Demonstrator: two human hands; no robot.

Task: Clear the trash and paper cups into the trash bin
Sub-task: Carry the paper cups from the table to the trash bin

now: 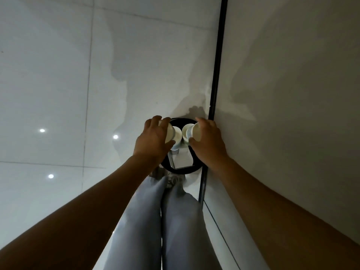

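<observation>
Currently I am holding both hands over the trash bin [183, 171]: left hand [153, 141] gripping one paper cup [169, 134], right hand [207, 142] gripping another cup [197, 131]. Next move, I judge: releasing both.

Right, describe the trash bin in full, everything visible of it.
The trash bin is round with a black rim, seen from straight above on the pale tiled floor, close beside a wall with a black vertical strip. Its mouth is open, and something pale and boxy lies inside, though what it is cannot be told. The left hand and right hand each hold paper cups tilted over the opening, covering much of the rim. Nothing visibly touches the bin. The person's shoes stand just before it.
</observation>
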